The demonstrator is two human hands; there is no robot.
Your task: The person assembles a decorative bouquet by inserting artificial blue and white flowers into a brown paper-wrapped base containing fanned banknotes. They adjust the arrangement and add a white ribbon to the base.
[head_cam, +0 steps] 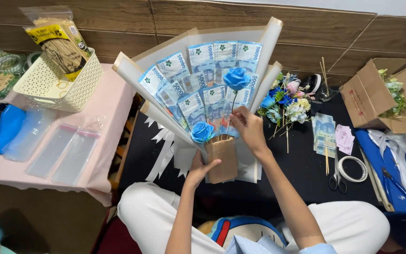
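1. Your left hand (202, 165) is clamped around the brown kraft-paper handle (222, 159) of the fan-shaped bouquet of blue banknotes in cream wrapping paper (203, 70). The bouquet stands upright over the black work surface (301, 174), between your knees. If that grip loosens, the top-heavy fan is likely to tip forward or sideways.

2. Your right hand (249, 126) has its fingers pinched together at the thin stem of the upper blue paper rose (236, 78), in front of the banknotes. Too hard a push could bend the stem or crease the notes behind it.

3. The lower blue paper rose (202, 132) sits at the left edge of the handle mouth, just above your left thumb. A shift of that thumb could knock it loose; whether it is fastened cannot be told.

4. The cream wrapper's outer flaps stand free at both sides. Twisting the handle may let them splay and the banknote tiers slide out of line.

5. The cluster of blue, white and pink artificial flowers (285, 101) lies just beside your right forearm. A wide elbow movement could sweep it into the loose stack of banknotes (325, 131) beyond.

6. The black-handled scissors (337, 178) and white tape roll (352, 168) lie near your right knee, where a leg shift could disturb them.
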